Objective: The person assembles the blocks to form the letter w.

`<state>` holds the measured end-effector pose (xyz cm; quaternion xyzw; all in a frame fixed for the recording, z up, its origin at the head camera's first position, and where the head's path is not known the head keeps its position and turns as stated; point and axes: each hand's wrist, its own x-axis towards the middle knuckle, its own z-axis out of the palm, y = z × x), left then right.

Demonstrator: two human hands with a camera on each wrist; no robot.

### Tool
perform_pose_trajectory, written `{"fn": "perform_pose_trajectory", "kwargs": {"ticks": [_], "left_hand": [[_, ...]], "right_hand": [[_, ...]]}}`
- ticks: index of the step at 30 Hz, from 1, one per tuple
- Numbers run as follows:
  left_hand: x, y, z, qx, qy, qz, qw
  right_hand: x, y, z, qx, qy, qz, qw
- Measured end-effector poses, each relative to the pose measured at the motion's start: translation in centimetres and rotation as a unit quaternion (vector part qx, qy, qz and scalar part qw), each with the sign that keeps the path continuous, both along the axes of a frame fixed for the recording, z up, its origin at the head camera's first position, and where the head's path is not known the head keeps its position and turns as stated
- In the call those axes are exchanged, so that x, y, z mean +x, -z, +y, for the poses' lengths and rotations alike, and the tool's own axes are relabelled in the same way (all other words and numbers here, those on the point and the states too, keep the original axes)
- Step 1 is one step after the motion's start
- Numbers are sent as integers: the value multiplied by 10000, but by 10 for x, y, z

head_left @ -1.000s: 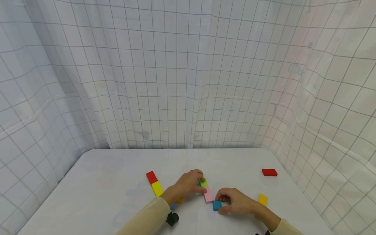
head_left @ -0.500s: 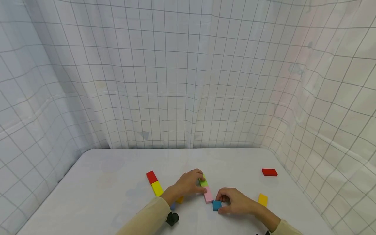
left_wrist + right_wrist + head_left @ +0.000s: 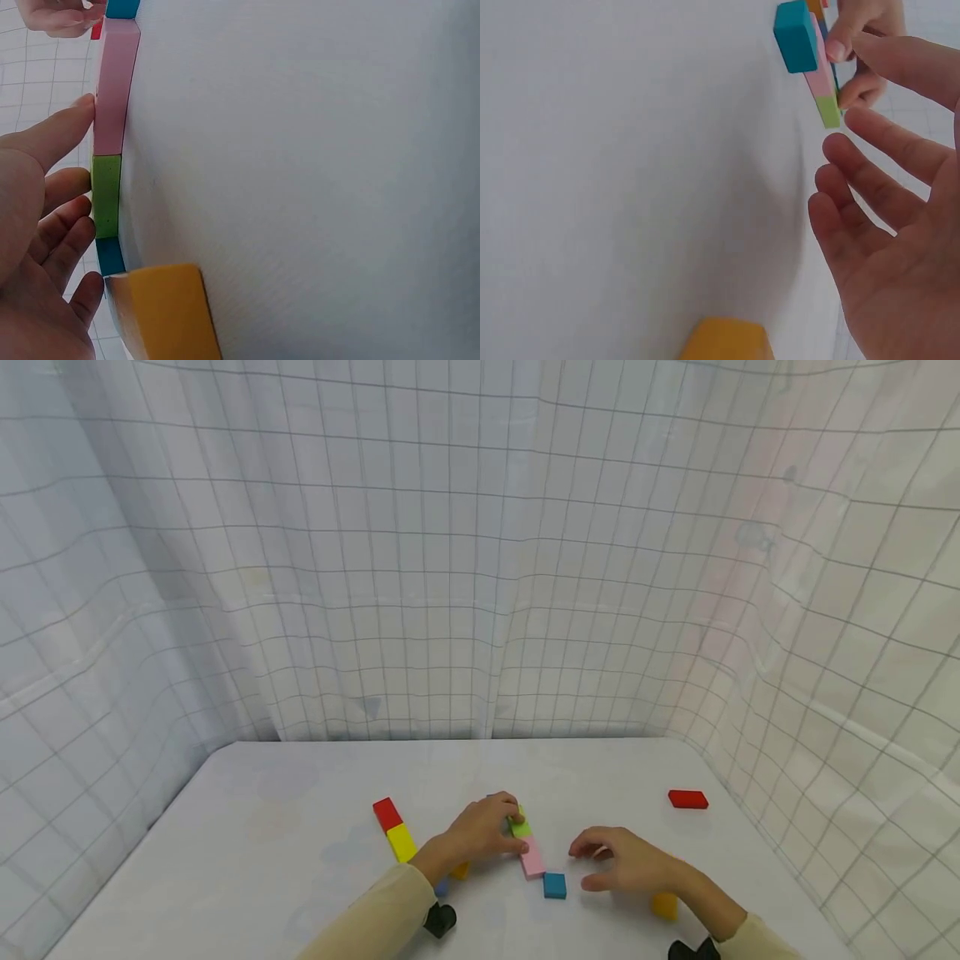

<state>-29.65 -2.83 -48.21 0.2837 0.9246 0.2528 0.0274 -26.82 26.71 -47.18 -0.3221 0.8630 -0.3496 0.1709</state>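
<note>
A row of toy blocks lies on the white table. It holds a lime-green block (image 3: 521, 824), a pink block (image 3: 532, 859) and, at the pink one's near end, a blue block (image 3: 554, 886). My left hand (image 3: 480, 828) rests by the row, its thumb touching the pink block (image 3: 116, 86) and its fingertips at the green block (image 3: 106, 196). Just right of the blue block (image 3: 796, 36), my right hand (image 3: 626, 860) is apart from it, fingers spread and holding nothing.
A red block (image 3: 387, 813) and a yellow block (image 3: 402, 843) form another line left of my left hand, beside an orange block (image 3: 176, 311). To the right lie a red block (image 3: 687, 799) and a yellow-orange block (image 3: 664, 906) under my right wrist. Gridded curtains surround the table.
My right hand has let go of the blue block and moved to the right and up, its fingers opening. The blue block stays by the pink one. My left hand has not moved.
</note>
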Motion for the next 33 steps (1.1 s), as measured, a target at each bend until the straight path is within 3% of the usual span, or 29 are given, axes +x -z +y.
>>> {"fn": "perform_pose_trajectory", "kwargs": {"ticks": [11,15,27,33], "left_hand": [[1,0,-1,5,7,32,10000],[0,2,0,11,21,33,10000],[1,2,-1,35,32,98,9999],[1,2,0,66,29,84,9999]], "right_hand": [[7,-16,50,82,323,518,9981],[13,-14,67,203,488,783,9955],[33,-2,93,908,972,1049,9856],[43,9,103,1117,1292,920,9810]]}}
